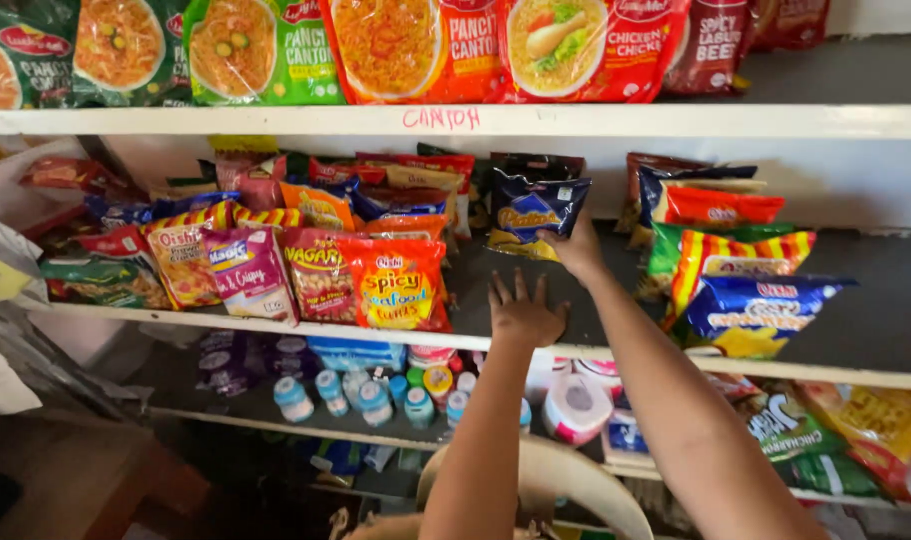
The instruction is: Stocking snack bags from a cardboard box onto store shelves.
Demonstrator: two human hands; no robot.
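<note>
Our right hand grips a dark blue bag at twelve o'clock. Our left hand lies flat, fingers spread and holding nothing, at the shelf edge; bare shelf lies between the orange bag at nine o'clock and the blue bag at three.

White wooden shelving unit, three tiers visible, boards dark grey on top with white front edges. White wall directly behind the unit. Below its bottom tier, lower left: reddish-brown floor, dim. Light even, brighter at the unit's upper tiers.
</note>
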